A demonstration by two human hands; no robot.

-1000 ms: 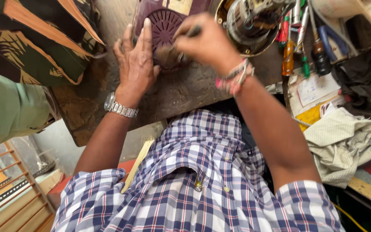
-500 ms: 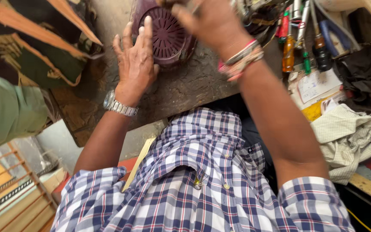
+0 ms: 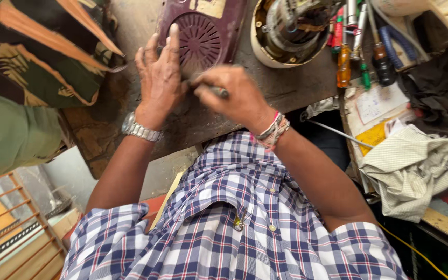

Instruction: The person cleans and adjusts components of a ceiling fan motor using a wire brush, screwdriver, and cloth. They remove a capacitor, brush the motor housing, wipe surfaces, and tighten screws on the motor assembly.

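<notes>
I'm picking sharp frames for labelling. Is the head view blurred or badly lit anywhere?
Head view: even, soft daylight, no harsh glare. The left hand on the maroon cover is fairly sharp; the right hand and its tool are slightly motion-smeared. Edges bend from wide-angle distortion; the shirt is close but readable.

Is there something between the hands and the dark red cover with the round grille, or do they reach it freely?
Nothing visible stands between them. The left hand lies flat on the dark red cover, fingers beside its round grille. The right hand grips a thin dark tool right at the cover's near edge.
</notes>
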